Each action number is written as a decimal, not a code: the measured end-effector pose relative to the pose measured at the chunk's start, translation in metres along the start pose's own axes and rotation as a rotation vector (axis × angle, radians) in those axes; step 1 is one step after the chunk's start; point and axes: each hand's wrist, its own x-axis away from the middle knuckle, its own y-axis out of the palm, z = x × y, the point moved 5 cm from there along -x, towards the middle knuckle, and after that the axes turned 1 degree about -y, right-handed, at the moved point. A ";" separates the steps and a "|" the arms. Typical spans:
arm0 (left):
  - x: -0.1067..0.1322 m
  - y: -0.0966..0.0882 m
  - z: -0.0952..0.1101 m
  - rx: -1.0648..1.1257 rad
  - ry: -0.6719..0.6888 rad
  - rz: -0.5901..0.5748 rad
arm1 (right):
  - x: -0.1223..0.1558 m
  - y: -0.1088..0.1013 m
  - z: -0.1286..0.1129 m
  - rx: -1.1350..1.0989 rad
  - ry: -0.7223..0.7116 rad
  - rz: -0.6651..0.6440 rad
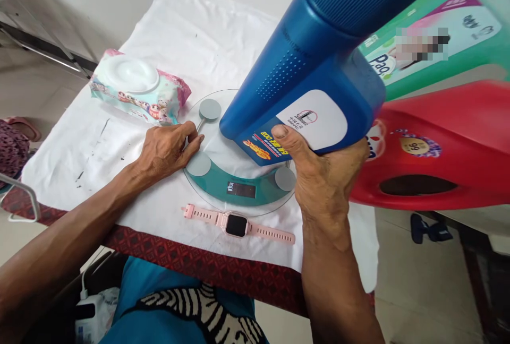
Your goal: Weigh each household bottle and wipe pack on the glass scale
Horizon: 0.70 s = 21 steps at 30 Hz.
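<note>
My right hand grips the bottom of a big blue detergent jug, tilted and lifted over a round glass scale. The jug's base hangs just above the scale's right half. My left hand rests on the scale's left edge, fingers curled and pressed against the glass near a grey pad. A pink smartwatch lies flat on the white cloth in front of the scale.
A pack of wet wipes lies at the back left on the white cloth. A red jug and a green package crowd the right side. The table's front edge shows red patterned cloth.
</note>
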 end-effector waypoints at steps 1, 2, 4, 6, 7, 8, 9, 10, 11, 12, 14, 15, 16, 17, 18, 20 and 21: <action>0.000 0.001 -0.001 -0.002 -0.015 -0.010 | -0.001 -0.001 0.000 -0.012 0.014 0.005; 0.000 0.001 -0.001 -0.005 -0.029 -0.018 | -0.003 -0.001 -0.001 -0.032 0.026 0.013; -0.001 0.001 -0.002 -0.013 -0.049 -0.030 | -0.003 0.000 -0.001 -0.092 0.034 0.030; -0.002 -0.001 -0.002 -0.018 -0.051 -0.024 | -0.003 0.003 0.000 -0.163 0.032 0.042; -0.002 -0.002 -0.001 -0.018 -0.049 -0.020 | -0.001 0.005 0.001 -0.188 0.033 0.039; -0.002 -0.003 -0.001 -0.015 -0.049 -0.018 | 0.000 0.007 0.002 -0.201 0.042 0.031; -0.002 -0.004 -0.001 -0.011 -0.052 -0.016 | 0.002 0.007 0.003 -0.204 0.057 0.026; -0.002 -0.005 -0.001 -0.007 -0.059 -0.016 | 0.005 0.006 0.003 -0.203 0.076 0.028; -0.003 -0.005 -0.001 -0.003 -0.070 -0.023 | 0.008 0.002 0.002 -0.204 0.093 0.036; -0.002 -0.005 -0.001 -0.001 -0.084 -0.035 | 0.012 -0.003 0.001 -0.214 0.107 0.053; -0.002 -0.006 -0.001 0.004 -0.104 -0.060 | 0.023 -0.022 -0.004 -0.239 0.119 0.115; -0.002 -0.006 -0.001 0.006 -0.111 -0.071 | 0.029 -0.035 -0.007 -0.239 0.118 0.154; -0.002 -0.006 -0.001 0.006 -0.118 -0.080 | 0.035 -0.049 -0.010 -0.227 0.113 0.197; -0.002 -0.006 -0.001 0.003 -0.125 -0.085 | 0.042 -0.064 -0.013 -0.207 0.108 0.245; -0.001 -0.006 -0.001 -0.002 -0.133 -0.085 | 0.049 -0.079 -0.016 -0.186 0.105 0.295; -0.001 -0.006 0.000 -0.013 -0.147 -0.084 | 0.063 -0.108 -0.018 -0.150 0.102 0.395; -0.002 -0.006 0.000 -0.017 -0.153 -0.084 | 0.071 -0.121 -0.018 -0.135 0.107 0.441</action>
